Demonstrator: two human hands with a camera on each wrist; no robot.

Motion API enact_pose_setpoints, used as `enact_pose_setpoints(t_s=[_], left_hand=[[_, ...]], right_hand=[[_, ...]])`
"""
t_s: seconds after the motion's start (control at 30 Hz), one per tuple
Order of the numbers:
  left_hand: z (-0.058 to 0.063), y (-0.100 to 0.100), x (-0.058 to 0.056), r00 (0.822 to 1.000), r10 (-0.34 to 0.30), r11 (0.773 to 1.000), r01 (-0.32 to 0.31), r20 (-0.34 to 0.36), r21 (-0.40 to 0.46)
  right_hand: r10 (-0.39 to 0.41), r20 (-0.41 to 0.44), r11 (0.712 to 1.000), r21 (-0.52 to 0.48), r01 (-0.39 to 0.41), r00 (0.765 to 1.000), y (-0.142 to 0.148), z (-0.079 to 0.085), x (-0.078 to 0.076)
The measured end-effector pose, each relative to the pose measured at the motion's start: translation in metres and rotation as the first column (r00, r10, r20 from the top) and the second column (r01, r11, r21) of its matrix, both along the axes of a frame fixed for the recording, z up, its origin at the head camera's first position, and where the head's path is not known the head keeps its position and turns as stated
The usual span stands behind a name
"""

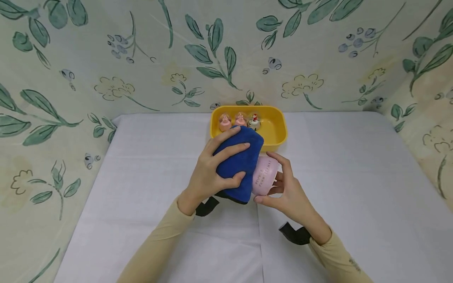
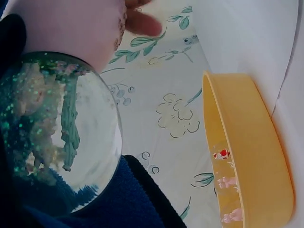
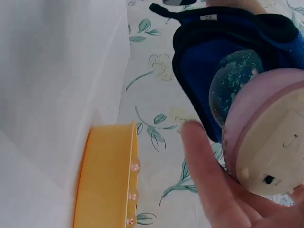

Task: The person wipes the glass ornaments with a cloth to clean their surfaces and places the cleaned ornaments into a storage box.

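A snow globe's pink base [image 1: 264, 175] with raised lettering faces right, tilted on its side above the table. My right hand [image 1: 293, 194] holds this base between thumb and fingers. Around the glass ball my left hand [image 1: 209, 171] grips a blue cloth [image 1: 238, 161] with dark edging, fingers spread over it. From above the cloth hides the ball. In the left wrist view the clear glass ball [image 2: 97, 123] shows green glitter and a small figure inside. The base's pale underside [image 3: 273, 147], with a small black switch, shows in the right wrist view.
Behind the hands a yellow tray [image 1: 274, 127] stands at the table's back edge. In its left half sit two pink figurines [image 1: 225, 122] and a white one [image 1: 254, 122] with red on top. A white cloth [image 1: 339, 177] covers the table; leaf-patterned fabric [image 1: 148, 59] hangs behind.
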State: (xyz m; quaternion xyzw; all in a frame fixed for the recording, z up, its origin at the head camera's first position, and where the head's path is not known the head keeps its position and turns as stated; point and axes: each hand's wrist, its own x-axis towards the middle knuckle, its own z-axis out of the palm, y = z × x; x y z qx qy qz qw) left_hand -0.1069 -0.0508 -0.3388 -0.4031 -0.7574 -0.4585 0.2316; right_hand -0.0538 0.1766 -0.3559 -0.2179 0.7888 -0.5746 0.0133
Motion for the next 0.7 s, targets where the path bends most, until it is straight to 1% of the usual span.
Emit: enact_pose_setpoints(t_s=[0.03, 0.07, 0.13, 0.2, 0.23, 0.27, 0.3, 0.37, 0.43, 0.47, 0.53, 0.6, 0.67, 0.7], left_hand=[[0.0003, 0.0001, -0.0004, 1.000, -0.005, 1.000, 0.005, -0.001, 0.003], [0.0008, 0.0004, -0.0007, 1.000, -0.011, 1.000, 0.011, -0.005, 0.004], [0.0022, 0.0013, -0.0011, 1.000, -0.020, 1.000, 0.020, -0.020, 0.002], [0.0035, 0.0021, -0.0012, 0.999, -0.024, 1.000, 0.024, -0.031, -0.001], [0.0039, 0.0024, -0.0011, 0.999, -0.026, 1.000, 0.026, -0.036, -0.003], [0.0042, 0.0027, -0.0009, 0.999, -0.027, 1.000, 0.026, -0.042, -0.010], [0.0045, 0.0030, -0.0005, 0.998, -0.026, 1.000, 0.025, -0.050, -0.018], [0.0047, 0.0036, 0.0004, 0.998, -0.021, 0.999, 0.018, -0.065, -0.038], [0.0050, 0.0045, 0.0014, 0.996, -0.014, 0.998, 0.009, -0.085, -0.063], [0.0052, 0.0050, 0.0018, 0.995, -0.008, 0.997, 0.000, -0.096, -0.078], [0.0057, 0.0060, 0.0025, 0.993, 0.000, 0.995, -0.012, -0.116, -0.102], [0.0059, 0.0069, 0.0028, 0.991, 0.008, 0.992, -0.025, -0.136, -0.124], [0.0059, 0.0076, 0.0029, 0.989, 0.010, 0.989, -0.032, -0.150, -0.142], [0.0060, 0.0078, 0.0027, 0.988, 0.009, 0.989, -0.031, -0.153, -0.146]], right_hand=[[-0.038, -0.071, 0.998, 0.049, 0.042, 0.997, 0.0007, -0.0001, -0.0006], [-0.067, -0.137, 0.994, 0.077, 0.078, 0.988, 0.0013, -0.0003, -0.0012], [-0.111, -0.242, 0.988, 0.080, 0.134, 0.964, 0.0016, -0.0011, -0.0026], [-0.142, -0.302, 0.986, 0.037, 0.160, 0.943, 0.0012, -0.0021, -0.0036], [-0.149, -0.309, 0.988, 0.003, 0.157, 0.940, 0.0008, -0.0026, -0.0039], [-0.152, -0.297, 0.988, -0.038, 0.148, 0.943, 0.0003, -0.0029, -0.0038], [-0.158, -0.275, 0.987, -0.074, 0.143, 0.948, -0.0002, -0.0030, -0.0035], [-0.169, -0.189, 0.979, -0.145, 0.142, 0.967, -0.0016, -0.0021, -0.0025], [-0.174, -0.050, 0.964, -0.214, 0.160, 0.983, -0.0030, -0.0006, -0.0014], [-0.180, 0.027, 0.954, -0.238, 0.181, 0.983, -0.0038, 0.0004, -0.0009], [-0.187, 0.168, 0.940, -0.257, 0.226, 0.968, -0.0050, 0.0024, -0.0007], [-0.155, 0.279, 0.931, -0.279, 0.234, 0.948, -0.0057, 0.0041, -0.0016], [-0.100, 0.329, 0.937, -0.285, 0.200, 0.939, -0.0055, 0.0056, -0.0029], [-0.066, 0.338, 0.942, -0.290, 0.170, 0.939, -0.0049, 0.0059, -0.0037]])
